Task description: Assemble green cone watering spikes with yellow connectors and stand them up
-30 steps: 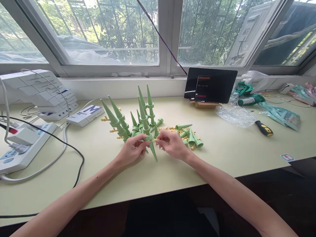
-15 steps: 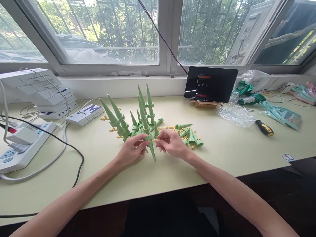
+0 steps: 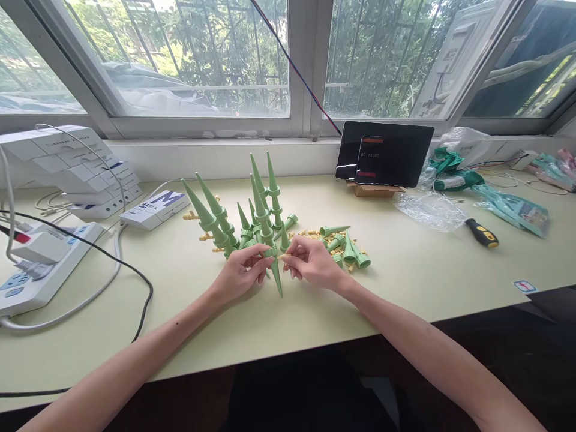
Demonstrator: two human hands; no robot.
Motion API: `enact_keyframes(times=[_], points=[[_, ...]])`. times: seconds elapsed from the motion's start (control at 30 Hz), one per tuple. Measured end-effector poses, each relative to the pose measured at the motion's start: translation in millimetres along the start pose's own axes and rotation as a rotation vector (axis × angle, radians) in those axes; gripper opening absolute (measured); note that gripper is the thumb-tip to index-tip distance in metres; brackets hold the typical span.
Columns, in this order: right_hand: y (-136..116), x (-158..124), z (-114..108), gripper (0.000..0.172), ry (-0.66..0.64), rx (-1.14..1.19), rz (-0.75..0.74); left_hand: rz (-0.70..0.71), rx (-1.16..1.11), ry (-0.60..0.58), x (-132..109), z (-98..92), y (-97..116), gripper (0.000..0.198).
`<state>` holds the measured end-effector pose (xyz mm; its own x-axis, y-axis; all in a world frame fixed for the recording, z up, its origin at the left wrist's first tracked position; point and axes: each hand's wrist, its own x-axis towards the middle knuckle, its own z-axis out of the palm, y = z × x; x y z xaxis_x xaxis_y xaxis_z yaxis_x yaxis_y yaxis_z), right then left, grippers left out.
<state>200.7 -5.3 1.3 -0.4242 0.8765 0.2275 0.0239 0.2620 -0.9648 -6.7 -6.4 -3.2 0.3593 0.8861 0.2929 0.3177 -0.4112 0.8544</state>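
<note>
My left hand (image 3: 245,269) pinches a green plastic watering spike (image 3: 276,279) by its wide collar, the pointed end slanting down toward the table. Close on the right, my right hand (image 3: 312,261) is closed on a small yellow valve piece (image 3: 283,257), which is at the side of the spike's collar. Fingers cover most of that yellow piece, so whether it is seated cannot be seen. Behind both hands, several stacked green spikes (image 3: 261,210) stand upright, some with yellow pieces sticking out at the left. A pile of loose green cones (image 3: 348,249) and yellow parts lies right of my right hand.
A tablet (image 3: 405,156) with a phone (image 3: 369,162) showing a timer leans at the back. A screwdriver (image 3: 481,233) and plastic bags (image 3: 513,207) lie to the right. White boxes (image 3: 90,168), a power strip (image 3: 49,270) and cables occupy the left.
The held spike's tip has swung slightly left and down. Both hands keep nearly the same place and grip.
</note>
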Motion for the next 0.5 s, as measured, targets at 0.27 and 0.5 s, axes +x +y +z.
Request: enact_keyframes(times=[0.27, 0.5], points=[[-0.8, -2.4, -1.1, 0.02, 0.024, -0.211, -0.204, -0.021, -0.045, -0.014, 0.5, -1.1, -1.6, 0.018], [0.8, -1.6, 1.5, 0.019, 0.003, -0.032, -0.029, -0.009, -0.036, -0.013, 0.4, -0.3, -1.8, 0.018]])
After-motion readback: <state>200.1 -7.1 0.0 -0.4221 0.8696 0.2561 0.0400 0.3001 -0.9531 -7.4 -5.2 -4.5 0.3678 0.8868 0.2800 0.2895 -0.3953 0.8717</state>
